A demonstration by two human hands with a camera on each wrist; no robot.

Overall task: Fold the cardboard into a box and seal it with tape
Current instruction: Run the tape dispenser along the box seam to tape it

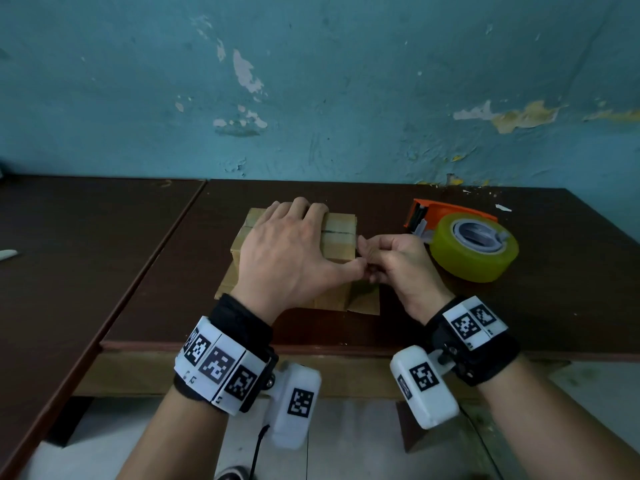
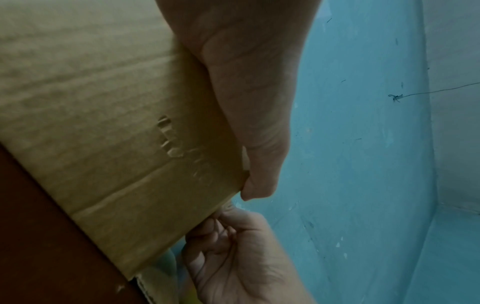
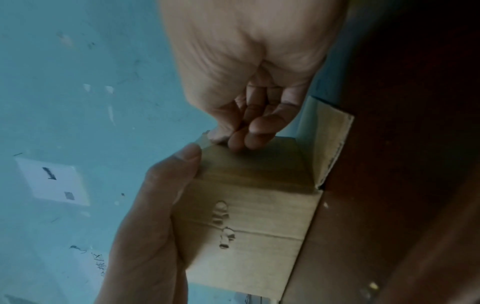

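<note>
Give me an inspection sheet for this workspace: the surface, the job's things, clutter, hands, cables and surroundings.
Surface: dark brown table, a second tabletop butted against its left side.
Job's things: cardboard box folded, top seam closed, bottom flaps splayed on the table; tape dispenser, orange with a yellowish roll, right of the box.
Clutter: a pale object at the far left edge; small white flecks near the back right corner.
Hands: left hand flat on the box top, thumb at its right edge; right hand pinches a tape end at the box's right edge.
Cables: black cable hanging below the left wrist unit.
Surroundings: blue wall with peeling paint.
</note>
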